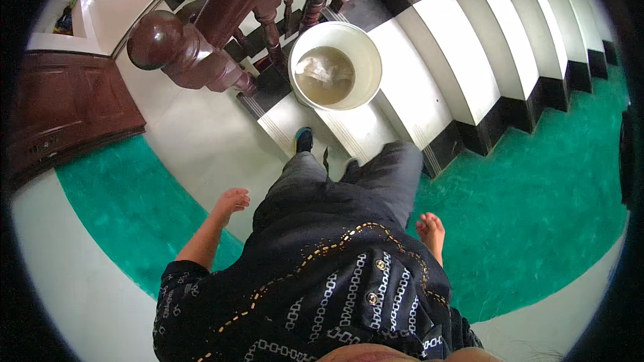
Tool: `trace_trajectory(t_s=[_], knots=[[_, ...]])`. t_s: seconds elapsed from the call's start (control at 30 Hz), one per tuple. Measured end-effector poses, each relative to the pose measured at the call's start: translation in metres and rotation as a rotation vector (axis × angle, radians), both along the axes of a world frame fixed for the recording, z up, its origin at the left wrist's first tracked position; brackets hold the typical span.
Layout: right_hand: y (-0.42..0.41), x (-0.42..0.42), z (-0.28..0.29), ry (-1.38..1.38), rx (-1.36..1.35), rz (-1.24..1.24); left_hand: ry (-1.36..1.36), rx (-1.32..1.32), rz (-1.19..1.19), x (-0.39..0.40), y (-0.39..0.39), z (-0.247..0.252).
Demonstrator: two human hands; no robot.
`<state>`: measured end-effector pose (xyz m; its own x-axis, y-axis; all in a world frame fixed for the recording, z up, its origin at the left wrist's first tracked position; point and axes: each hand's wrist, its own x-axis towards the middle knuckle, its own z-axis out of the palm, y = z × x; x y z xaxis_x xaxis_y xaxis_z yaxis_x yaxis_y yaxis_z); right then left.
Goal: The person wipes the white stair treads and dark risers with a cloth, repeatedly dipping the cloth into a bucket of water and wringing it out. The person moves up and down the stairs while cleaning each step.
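Note:
My left hand (234,202) hangs beside my left hip with nothing in it, its fingers loosely bent and apart. By my right hip is my right hand (430,228), also holding nothing, fingers slightly curled. In front of my feet, a white plastic bucket (370,68) stands on the stairs beside the balusters. It holds cloudy brownish water with a pale, wet cloth-like thing (322,69) partly under the surface. Neither hand touches the bucket.
White stair treads (427,53) with black edging rise to the right. A dark wooden newel post (193,60) and handrail (234,2) stand at the upper left. A brown wooden door (75,105) lies far left. The walls (543,186) have a green lower band.

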<state>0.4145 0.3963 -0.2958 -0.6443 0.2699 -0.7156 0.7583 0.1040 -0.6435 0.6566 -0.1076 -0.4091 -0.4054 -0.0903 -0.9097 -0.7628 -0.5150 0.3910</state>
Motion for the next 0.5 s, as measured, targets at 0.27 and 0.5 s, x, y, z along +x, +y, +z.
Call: trace_trajectory(t_s=[0.27,0.5], knots=[[-0.112,-0.087,-0.066,-0.139,-0.255,0.361,-0.01,-0.082,0.152,0.004,0.001,-0.01],[-0.106,-0.101,-0.117,0.424,-0.098,1.368,0.133,-0.072,0.14,-0.155,0.003,-0.031]])
